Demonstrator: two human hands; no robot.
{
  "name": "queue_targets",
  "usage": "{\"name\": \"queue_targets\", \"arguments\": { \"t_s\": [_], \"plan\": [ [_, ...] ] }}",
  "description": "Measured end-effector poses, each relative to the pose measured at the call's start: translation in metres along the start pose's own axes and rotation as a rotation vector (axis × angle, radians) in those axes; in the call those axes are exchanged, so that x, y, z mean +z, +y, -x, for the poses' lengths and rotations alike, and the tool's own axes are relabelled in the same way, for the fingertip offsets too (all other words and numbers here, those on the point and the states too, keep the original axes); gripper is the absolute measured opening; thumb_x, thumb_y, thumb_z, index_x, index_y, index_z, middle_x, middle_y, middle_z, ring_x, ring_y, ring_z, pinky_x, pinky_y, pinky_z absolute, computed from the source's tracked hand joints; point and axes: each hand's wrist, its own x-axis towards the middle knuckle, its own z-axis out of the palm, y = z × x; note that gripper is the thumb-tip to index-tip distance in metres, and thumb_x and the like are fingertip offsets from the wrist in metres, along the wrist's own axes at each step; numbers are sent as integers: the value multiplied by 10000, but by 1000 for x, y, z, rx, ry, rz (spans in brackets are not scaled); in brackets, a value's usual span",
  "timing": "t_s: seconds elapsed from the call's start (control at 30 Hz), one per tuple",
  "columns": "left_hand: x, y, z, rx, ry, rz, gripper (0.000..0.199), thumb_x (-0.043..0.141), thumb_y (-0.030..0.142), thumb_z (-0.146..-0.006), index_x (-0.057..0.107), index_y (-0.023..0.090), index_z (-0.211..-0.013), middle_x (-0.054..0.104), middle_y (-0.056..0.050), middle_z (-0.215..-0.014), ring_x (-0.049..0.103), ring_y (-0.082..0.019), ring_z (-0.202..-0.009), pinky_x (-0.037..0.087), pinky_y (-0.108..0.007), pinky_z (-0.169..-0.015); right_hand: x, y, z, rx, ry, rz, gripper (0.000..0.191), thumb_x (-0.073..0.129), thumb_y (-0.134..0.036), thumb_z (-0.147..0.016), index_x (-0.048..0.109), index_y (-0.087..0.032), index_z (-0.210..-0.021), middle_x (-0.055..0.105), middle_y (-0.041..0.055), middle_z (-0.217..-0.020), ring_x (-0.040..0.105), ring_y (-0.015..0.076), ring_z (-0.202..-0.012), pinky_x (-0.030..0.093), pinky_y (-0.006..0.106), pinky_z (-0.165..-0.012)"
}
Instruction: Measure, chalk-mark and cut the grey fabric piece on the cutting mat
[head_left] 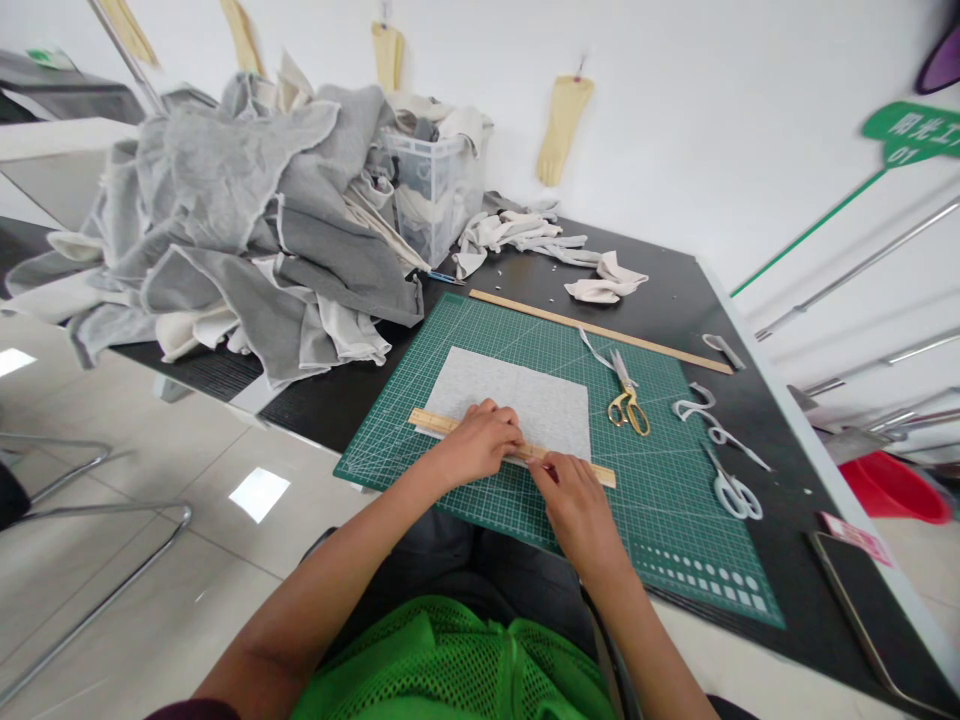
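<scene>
My left hand [482, 438] and right hand [577, 503] clamp the ruler [433, 421], its length running beneath both across the cloth [525, 390], parallel to the near edge of the mat [667, 490]

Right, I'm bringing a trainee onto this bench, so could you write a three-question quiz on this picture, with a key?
1. True or false: the left hand and the right hand both touch the short ruler.
2. What colour are the handles of the scissors nearest the phone?
3. Fill the gap: the flat grey cloth under the short ruler lies on a green ____.

Key:
1. True.
2. White.
3. Mat.
</scene>
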Motion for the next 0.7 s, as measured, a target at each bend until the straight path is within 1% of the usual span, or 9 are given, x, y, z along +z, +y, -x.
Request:
{"name": "queue_targets", "arguments": {
  "t_s": [0.07,0.17,0.27,0.33,0.4,0.53,0.57,0.63,0.7],
  "plan": [
    [0,0,0,-5,0,7,206,556,152,-952,735,249,-983,634,-34,-1093,477,-229,-1027,399,-379,-922,-1,11,12,7,-2,7,309,498,-43,-965,660,-167,-1196,638,141,-1056,564,287,-935,488,430,-854],
    [-1,1,1,-7,-3,16,206,561,159,-951,735,251,-1009,635,-35,-1093,474,-235,-1033,396,-381,-919,-4,31,33,10,55,20,351,472,-7,-944,669,-160,-1190,637,157,-1088,572,294,-969,500,442,-874],
    [-2,1,1,-4,-7,23,211,562,156,-947,735,257,-1014,635,-33,-1082,472,-237,-1026,391,-383,-915,-9,50,52,40,21,58,406,457,32,-901,679,-153,-1186,646,169,-1091,588,305,-956,520,451,-838],
    [-2,0,1,-4,-4,29,212,558,153,-949,735,256,-1005,635,-33,-1074,472,-236,-1022,387,-383,-914,-12,58,62,58,14,66,415,448,36,-892,686,-154,-1174,656,166,-1068,599,309,-942,529,463,-827],
    [-1,0,2,-3,-2,36,210,558,154,-950,736,256,-997,635,-31,-1071,472,-235,-1021,386,-383,-912,-15,61,67,91,53,40,397,441,17,-912,689,-157,-1169,661,165,-1069,611,312,-955,536,478,-841],
    [0,-2,2,0,10,46,201,568,155,-949,733,259,-1000,638,-24,-1072,472,-229,-1020,388,-378,-913,-20,49,53,264,222,-219,256,500,-136,-1003,673,-183,-1185,666,150,-1119,648,285,-1009,551,456,-891],
    [0,-1,2,1,12,45,204,565,150,-949,729,259,-1002,638,-23,-1076,471,-227,-1022,388,-376,-915,-22,43,44,301,233,-300,232,520,-176,-1014,664,-192,-1195,678,142,-1125,660,276,-1013,551,447,-900],
    [0,-1,2,7,14,37,212,547,137,-955,715,256,-1006,638,-22,-1085,474,-221,-1020,386,-372,-919,-23,30,21,300,241,-472,213,507,-198,-1028,666,-209,-1169,706,118,-1105,675,255,-1009,547,421,-903],
    [0,1,2,11,21,30,207,521,132,-966,684,245,-1022,639,-23,-1091,479,-218,-1016,383,-368,-915,-21,19,-3,274,213,-644,174,527,-218,-1022,699,-222,-1045,724,84,-1028,682,237,-959,545,385,-861]
  ]
}}
